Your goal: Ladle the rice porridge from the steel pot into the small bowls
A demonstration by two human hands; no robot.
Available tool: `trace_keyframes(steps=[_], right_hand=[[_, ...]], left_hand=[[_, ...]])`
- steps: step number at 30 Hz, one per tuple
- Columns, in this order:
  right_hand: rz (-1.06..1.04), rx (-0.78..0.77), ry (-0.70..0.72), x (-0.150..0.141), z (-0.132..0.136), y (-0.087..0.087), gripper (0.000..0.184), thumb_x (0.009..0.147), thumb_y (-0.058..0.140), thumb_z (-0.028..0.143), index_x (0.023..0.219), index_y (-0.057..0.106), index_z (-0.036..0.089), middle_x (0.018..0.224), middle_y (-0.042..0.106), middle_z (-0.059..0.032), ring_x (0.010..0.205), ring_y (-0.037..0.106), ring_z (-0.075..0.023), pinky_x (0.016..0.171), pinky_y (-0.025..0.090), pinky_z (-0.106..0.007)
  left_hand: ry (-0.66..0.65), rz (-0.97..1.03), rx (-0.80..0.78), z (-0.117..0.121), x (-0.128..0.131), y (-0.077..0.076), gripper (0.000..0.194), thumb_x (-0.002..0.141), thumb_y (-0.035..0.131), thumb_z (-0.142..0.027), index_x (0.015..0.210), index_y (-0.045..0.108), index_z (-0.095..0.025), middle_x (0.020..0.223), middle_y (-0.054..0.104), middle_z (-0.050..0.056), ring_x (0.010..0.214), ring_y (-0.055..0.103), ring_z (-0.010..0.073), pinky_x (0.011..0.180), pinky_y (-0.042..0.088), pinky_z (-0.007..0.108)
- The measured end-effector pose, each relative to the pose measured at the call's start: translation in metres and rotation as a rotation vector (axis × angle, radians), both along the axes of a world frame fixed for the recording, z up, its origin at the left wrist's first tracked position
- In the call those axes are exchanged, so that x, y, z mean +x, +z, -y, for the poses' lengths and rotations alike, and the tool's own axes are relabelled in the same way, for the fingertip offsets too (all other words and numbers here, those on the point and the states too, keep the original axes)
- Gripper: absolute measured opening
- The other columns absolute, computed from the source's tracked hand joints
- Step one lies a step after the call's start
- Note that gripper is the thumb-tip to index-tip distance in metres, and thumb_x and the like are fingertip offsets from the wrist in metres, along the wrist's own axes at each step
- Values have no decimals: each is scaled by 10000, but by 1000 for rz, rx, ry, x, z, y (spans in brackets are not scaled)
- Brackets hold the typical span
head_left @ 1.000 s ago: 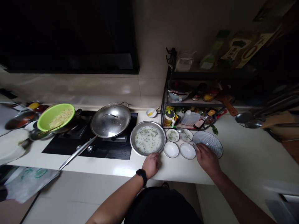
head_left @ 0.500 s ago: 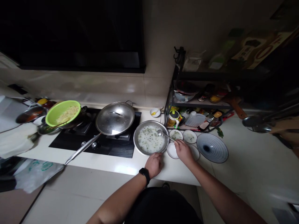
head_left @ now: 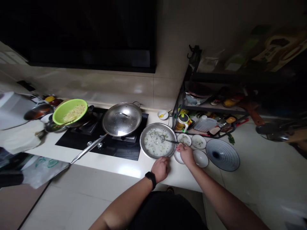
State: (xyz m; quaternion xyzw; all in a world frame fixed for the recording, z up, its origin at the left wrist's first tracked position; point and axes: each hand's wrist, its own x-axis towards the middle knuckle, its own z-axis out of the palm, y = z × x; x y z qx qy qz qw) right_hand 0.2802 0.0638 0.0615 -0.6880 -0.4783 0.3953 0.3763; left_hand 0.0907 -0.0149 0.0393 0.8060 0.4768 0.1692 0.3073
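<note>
My left hand rests near the tabletop's front edge, fingers loosely curled and gripping nothing, just at the near rim of the steel basin. My right hand pinches one spoon, its bowl dipped in the porridge in the basin. To the right lie four small white dishes, one partly behind my right hand, then one striped blue plate. Farther left, one lidded pan sits on the black cooktop, with one green bowl beyond it; a cluttered metal rack stands at the back.
</note>
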Motion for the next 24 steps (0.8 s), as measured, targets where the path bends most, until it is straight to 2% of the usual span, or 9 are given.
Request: trace_keyframes(steps=[3,8,17,24], right_hand=[[-80,-25,-68,2,0,4,498,828,534,658,636,656,215,742,769,-126,672,739,-254,674,597,-363],[-150,-56,-137,8,3,12,487,788,610,651,641,683,193,680,760,-119,598,726,-236,624,608,-346],[-289,-77,-205,20,16,36,486,743,695,639,646,693,163,705,765,-141,597,733,-246,598,621,-355],[-247,-53,-200,42,24,34,469,745,711,628,656,714,168,711,770,-128,607,734,-234,613,614,-338]], left_hand=[[-2,2,7,0,0,-1,454,768,581,-107,1212,675,-107,1340,645,139,1208,568,291,1090,462,410],[-8,10,11,0,-1,-6,451,762,583,-97,1202,683,-114,1340,647,140,1210,572,289,1091,460,420],[-8,7,14,1,-2,-7,474,773,571,-103,1235,672,-108,1354,643,132,1217,566,297,1088,465,420],[-6,12,5,1,-2,-7,480,752,578,-93,1220,678,-127,1361,639,131,1231,559,297,1088,462,429]])
